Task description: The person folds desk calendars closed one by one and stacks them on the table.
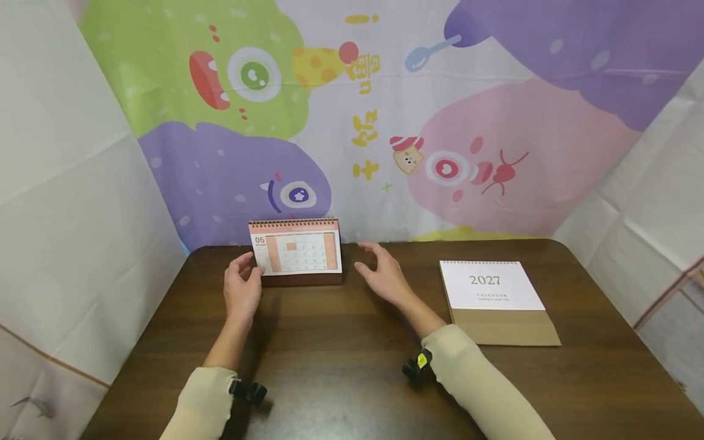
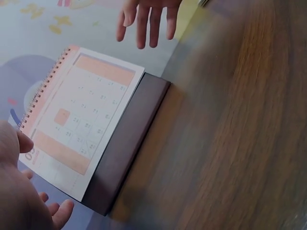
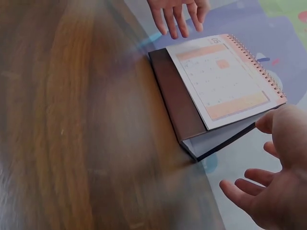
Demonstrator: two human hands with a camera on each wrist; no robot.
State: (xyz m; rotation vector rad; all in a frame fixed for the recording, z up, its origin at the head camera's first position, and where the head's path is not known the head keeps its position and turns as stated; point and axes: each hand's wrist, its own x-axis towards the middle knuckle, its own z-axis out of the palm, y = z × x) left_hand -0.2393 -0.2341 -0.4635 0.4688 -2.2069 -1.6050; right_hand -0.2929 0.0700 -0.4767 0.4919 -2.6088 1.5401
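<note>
A spiral-bound desk calendar [image 1: 302, 253] with a pink-edged page marked 05 stands on a dark brown base near the back of the table. My left hand [image 1: 242, 290] is at its left edge, thumb and fingers spread apart, and overlaps the page corner in the head view. On the other side, my right hand [image 1: 383, 275] is held a little away from the calendar's right edge, fingers loosely bent and holding nothing. In the right wrist view, the right hand [image 3: 283, 167] is beside the calendar's open triangular end, with the left hand [image 3: 180, 14] beyond the far end.
A second desk calendar [image 1: 492, 287], white with 2027 on its cover and a tan base, stands at the right of the dark wooden table [image 1: 330, 366]. A cartoon-printed cloth [image 1: 363, 201] hangs behind the table, with pale cloth at both sides.
</note>
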